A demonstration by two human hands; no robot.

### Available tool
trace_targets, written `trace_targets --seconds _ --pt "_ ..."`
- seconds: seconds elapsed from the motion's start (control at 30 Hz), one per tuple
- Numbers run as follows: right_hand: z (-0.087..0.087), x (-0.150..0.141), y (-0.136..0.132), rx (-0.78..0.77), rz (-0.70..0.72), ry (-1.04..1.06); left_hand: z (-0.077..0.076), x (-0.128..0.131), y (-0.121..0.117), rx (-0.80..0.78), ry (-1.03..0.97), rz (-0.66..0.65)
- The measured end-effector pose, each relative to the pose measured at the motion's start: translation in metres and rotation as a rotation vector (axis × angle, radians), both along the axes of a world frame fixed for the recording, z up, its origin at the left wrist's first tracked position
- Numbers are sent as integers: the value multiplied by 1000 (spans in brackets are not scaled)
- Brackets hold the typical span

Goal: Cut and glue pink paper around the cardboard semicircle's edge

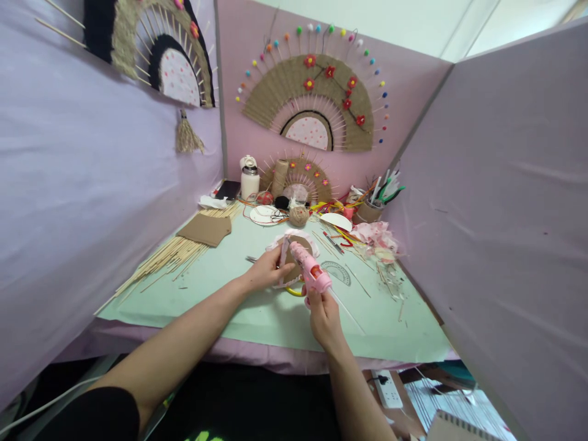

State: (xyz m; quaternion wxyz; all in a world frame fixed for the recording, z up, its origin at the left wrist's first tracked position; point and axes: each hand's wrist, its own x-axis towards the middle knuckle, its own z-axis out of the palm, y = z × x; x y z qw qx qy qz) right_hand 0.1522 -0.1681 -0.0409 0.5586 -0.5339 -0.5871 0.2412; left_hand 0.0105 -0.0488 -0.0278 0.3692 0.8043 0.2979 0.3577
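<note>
In my right hand point(323, 315) is a pink hot glue gun point(310, 266), its nozzle pointing up and left, with a clear glue stick point(346, 309) trailing from its back. My left hand point(267, 269) grips the left edge of a cardboard piece point(298, 269) that has a pale fabric-like border. The nozzle tip is close to that left edge; whether it touches, I cannot tell. Part of the piece is hidden behind the glue gun. A yellow ring-shaped thing point(294, 292) shows just below the piece. A clear protractor point(337, 272) lies right of the gun.
Bamboo sticks point(160, 257) and a brown cardboard sheet point(204, 229) lie at left. A twine ball point(299, 215), a white bottle point(250, 179) and a tool holder point(369, 211) stand at the back. Pink fabric scraps point(376, 236) are at right. Panels enclose the table; a decorated fan point(275, 92) hangs behind.
</note>
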Motion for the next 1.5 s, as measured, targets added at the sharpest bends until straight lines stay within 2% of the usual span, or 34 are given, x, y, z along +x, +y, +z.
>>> trace_targets --seconds 0.37,0.97,1.3,1.5 --pt "3 -2 0 1 -6 18 -1 1 1 9 -6 -4" --pt "-6 3 1 -10 -24 25 0 0 -1 -36 2 14" --pt "-3 2 0 -17 -38 41 -1 0 0 -21 15 17" --pt "-8 4 0 -25 -21 39 0 0 -1 -14 4 5"
